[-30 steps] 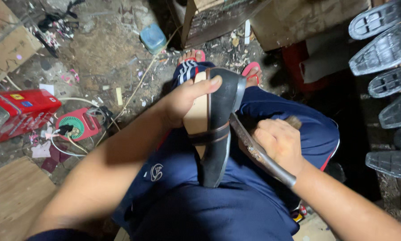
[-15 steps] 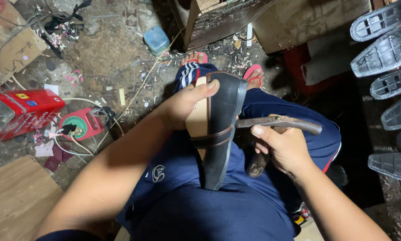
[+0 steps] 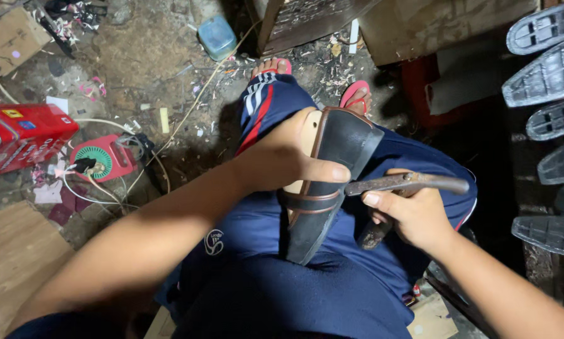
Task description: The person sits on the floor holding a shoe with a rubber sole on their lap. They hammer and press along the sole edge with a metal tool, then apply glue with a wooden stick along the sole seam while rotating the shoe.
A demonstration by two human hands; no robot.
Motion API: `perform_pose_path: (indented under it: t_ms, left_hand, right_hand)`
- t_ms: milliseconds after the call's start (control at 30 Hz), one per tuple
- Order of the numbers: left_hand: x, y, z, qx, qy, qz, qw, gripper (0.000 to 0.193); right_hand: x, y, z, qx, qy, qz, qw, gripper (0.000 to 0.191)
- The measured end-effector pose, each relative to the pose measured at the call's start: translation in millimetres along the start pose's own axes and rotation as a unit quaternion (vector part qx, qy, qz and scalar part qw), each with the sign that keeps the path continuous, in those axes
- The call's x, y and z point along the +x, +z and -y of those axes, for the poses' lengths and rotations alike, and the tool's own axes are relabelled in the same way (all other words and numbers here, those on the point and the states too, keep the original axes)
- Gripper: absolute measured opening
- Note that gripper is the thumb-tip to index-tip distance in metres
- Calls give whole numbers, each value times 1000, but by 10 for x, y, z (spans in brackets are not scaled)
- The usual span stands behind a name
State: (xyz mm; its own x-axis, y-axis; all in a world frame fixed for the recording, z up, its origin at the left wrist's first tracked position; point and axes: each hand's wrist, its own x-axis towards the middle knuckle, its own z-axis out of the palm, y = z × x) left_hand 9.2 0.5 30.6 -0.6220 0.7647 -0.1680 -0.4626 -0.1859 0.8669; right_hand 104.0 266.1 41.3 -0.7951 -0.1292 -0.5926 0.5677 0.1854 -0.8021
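A dark sandal (image 3: 328,182) with brown straps, mounted on a pale wooden form (image 3: 308,135), rests upright on my lap. My left hand (image 3: 281,158) grips it from the left, thumb across the black sole. My right hand (image 3: 407,213) holds a rusty metal plier-like tool (image 3: 407,184) to the right of the sandal; the tool's tip touches or nearly touches the sole edge near my left thumb. Its lower handle pokes out below my fist.
Black shoe soles (image 3: 548,75) line a rack on the right. A red box (image 3: 21,135) and a red round device with cables (image 3: 100,160) lie on the littered dirt floor at left. A wooden board (image 3: 15,257) is at lower left, a blue container (image 3: 217,34) up top.
My right hand has swung the tool from pointing down beside the sandal up to level, tip against the sole. The left hand keeps its hold on the sandal.
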Motion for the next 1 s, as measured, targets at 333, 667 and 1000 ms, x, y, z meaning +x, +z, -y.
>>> perform_pose_path:
  t_ms: [333, 667, 1000]
  left_hand:
    - [187, -126, 47, 160, -1, -137, 977, 62]
    - [332, -122, -279, 98, -128, -180, 970, 60]
    - [413, 114, -103, 78, 30, -186, 979, 41]
  right_hand:
    - [161, 119, 549, -167, 106, -77, 977, 21]
    - [228, 355, 477, -19, 163, -153, 975, 21]
    - [180, 180, 452, -119, 85, -181, 973, 23]
